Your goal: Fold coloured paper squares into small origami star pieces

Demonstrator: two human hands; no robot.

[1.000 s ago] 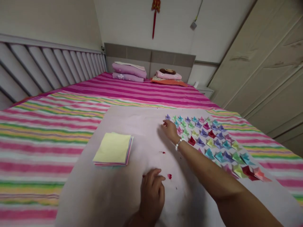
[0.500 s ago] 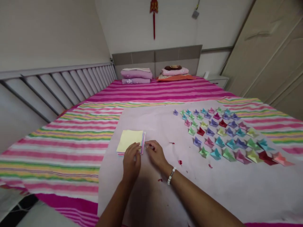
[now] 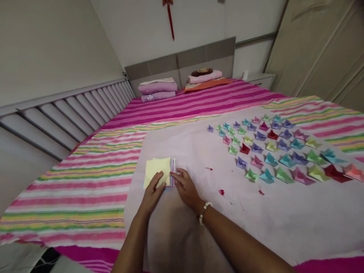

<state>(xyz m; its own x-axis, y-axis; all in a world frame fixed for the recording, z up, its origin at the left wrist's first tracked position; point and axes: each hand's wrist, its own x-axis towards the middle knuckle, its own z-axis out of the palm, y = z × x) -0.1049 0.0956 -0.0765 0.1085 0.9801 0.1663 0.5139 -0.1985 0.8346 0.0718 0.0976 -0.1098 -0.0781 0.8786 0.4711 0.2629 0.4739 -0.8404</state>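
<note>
A stack of square coloured paper [image 3: 173, 167] lies on the pale sheet, its pink, purple and blue edges showing along the right side. On top sits a yellow paper sheet [image 3: 162, 167], turned slightly against another yellow one beneath it. My left hand [image 3: 152, 191] holds the front of that top sheet, fingers over it and thumb near its lower edge. From the right, my right hand [image 3: 186, 187] reaches in with fingers apart, the index fingertip at the sheet's right edge. A beaded bracelet [image 3: 204, 212] circles my right wrist.
Rows of folded paper boats [image 3: 271, 159] in several colours stand on the right. Small red scraps [image 3: 222, 192] lie between them and my hands. The pale sheet [image 3: 176, 140] covers part of a striped bedspread [image 3: 93, 174]; a slatted rail [image 3: 76, 100] runs along the left.
My view has tilted and shifted. My right hand has closed in on the stack's right edge. The top yellow sheet has turned, and my left hand sits further toward its left.
</note>
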